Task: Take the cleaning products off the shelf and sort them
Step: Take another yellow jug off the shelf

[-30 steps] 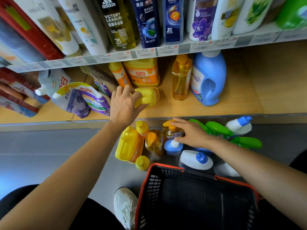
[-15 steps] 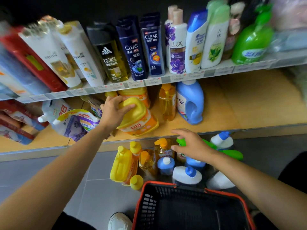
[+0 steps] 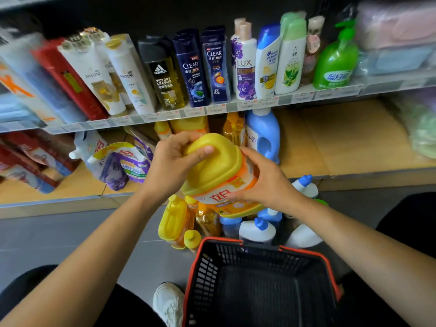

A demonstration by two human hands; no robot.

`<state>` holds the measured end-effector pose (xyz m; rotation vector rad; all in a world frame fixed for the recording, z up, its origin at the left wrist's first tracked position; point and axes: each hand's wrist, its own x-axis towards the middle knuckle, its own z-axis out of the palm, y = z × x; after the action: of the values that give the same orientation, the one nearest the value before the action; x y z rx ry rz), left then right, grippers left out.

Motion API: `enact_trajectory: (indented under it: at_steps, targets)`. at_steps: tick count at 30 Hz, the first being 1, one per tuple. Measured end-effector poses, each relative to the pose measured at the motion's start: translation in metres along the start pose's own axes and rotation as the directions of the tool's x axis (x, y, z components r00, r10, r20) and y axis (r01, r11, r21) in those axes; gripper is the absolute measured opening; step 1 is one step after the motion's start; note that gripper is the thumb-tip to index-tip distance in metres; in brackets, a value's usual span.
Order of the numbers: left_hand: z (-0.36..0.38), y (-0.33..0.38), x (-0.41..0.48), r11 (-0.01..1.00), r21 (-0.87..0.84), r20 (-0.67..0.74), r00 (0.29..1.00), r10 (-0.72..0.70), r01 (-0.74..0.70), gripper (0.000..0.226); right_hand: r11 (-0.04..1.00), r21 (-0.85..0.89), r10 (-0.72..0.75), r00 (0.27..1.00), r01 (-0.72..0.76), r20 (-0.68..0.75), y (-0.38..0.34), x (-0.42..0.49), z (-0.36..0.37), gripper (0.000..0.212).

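Jug: one yellow jug (image 3: pixel 217 166), centre frame, held aloft.
Hands: your left hand (image 3: pixel 169 168) fingers curl round its handle; right hand (image 3: pixel 269 182) fingers clasp its side.
Basket: one black basket (image 3: pixel 207 274), bottom centre.
Surface: grey tiled floor (image 3: pixel 59 237).

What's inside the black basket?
Nothing shows inside the black plastic basket with the orange rim, only its bare mesh floor and walls. Its near end runs off the frame's bottom edge, unseen.
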<state>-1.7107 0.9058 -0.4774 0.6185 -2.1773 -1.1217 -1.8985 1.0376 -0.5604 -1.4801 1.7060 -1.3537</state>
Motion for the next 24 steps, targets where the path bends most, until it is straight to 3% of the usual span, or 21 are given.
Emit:
enact_trajectory:
  at_steps: [3,6,11,15,19,24]
  targets:
    - [-0.007,0.000,-0.013,0.998,0.058,0.012,0.999,0.032,-0.033,0.026,0.974,0.210,0.089,0.996,-0.088,0.003,0.000,-0.021,-0.008,0.088]
    - [-0.011,-0.012,-0.032,0.999,0.013,0.003,0.999,-0.048,0.047,0.024,0.910,0.380,0.173,0.985,-0.166,0.016,0.002,-0.035,-0.015,0.077]
    - [0.004,-0.022,-0.055,0.913,-0.357,0.051,0.980,-0.192,0.197,0.040,0.763,0.574,0.236,0.955,-0.297,0.180,0.007,-0.047,-0.024,0.076]
    - [0.012,-0.021,-0.058,0.793,-0.560,0.139,0.970,-0.198,0.242,0.041,0.693,0.623,0.248,0.931,-0.363,0.267,0.004,-0.051,-0.026,0.083]
    - [0.015,-0.019,-0.061,0.736,-0.625,0.218,0.963,-0.156,0.261,0.049,0.680,0.625,0.227,0.921,-0.383,0.318,0.004,-0.053,-0.025,0.088]
    - [0.020,-0.016,-0.064,0.773,-0.611,0.079,0.985,-0.153,0.169,0.046,0.710,0.613,0.227,0.937,-0.347,0.267,0.003,-0.055,-0.023,0.068]
